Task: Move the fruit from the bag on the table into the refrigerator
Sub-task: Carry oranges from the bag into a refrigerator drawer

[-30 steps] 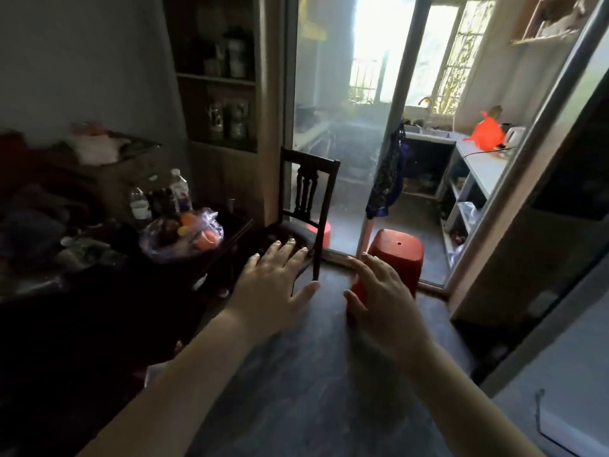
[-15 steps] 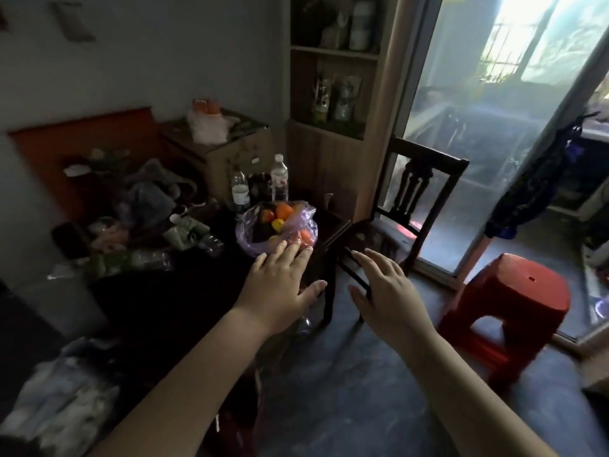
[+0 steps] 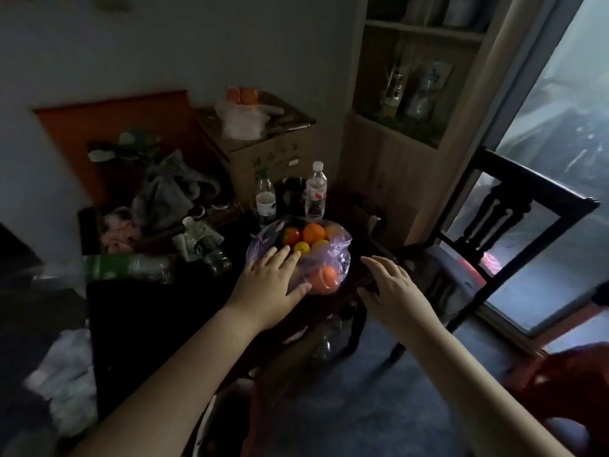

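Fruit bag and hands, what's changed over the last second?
The left hand advanced and now reaches over the fruit bag's near edge, fingers straight; the right hand moved up beside it, open. Nothing grasped. The fruit and bottles stayed put.
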Demonstrator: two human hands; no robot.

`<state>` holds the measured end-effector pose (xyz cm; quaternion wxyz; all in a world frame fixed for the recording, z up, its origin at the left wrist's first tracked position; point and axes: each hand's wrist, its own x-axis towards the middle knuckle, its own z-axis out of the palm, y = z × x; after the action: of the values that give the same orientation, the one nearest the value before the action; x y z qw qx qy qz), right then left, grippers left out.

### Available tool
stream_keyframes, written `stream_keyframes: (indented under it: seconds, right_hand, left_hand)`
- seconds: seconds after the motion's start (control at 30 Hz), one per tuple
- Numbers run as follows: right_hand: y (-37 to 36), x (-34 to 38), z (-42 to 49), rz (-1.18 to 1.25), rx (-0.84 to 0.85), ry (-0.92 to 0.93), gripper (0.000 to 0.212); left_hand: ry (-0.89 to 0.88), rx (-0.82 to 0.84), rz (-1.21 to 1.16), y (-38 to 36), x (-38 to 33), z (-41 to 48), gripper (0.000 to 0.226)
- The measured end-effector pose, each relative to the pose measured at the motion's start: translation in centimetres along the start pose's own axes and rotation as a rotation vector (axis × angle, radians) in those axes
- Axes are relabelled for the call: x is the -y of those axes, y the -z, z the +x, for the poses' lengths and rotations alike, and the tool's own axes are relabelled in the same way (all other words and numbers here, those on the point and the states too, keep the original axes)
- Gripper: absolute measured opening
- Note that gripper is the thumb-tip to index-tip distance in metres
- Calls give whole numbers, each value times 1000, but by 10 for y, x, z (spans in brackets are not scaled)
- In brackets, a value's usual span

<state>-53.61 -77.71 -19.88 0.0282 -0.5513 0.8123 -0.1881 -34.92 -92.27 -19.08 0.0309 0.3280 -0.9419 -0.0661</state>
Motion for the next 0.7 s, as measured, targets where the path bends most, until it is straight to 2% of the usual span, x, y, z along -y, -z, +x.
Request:
stream_keyframes:
  seconds: [0.2,0.6,0.7]
  right_hand:
    - [-40,-3,72,43,140,99,59]
    - [-129,-31,199,-44,281,197,50]
    - [-146,-40,210,-24,339,144,44]
  left_hand:
    - [117,108,-65,-38,32,34,72]
    - [83,227,-286,-121,69,156,63]
    - [77,283,-352,-144,69,171,61]
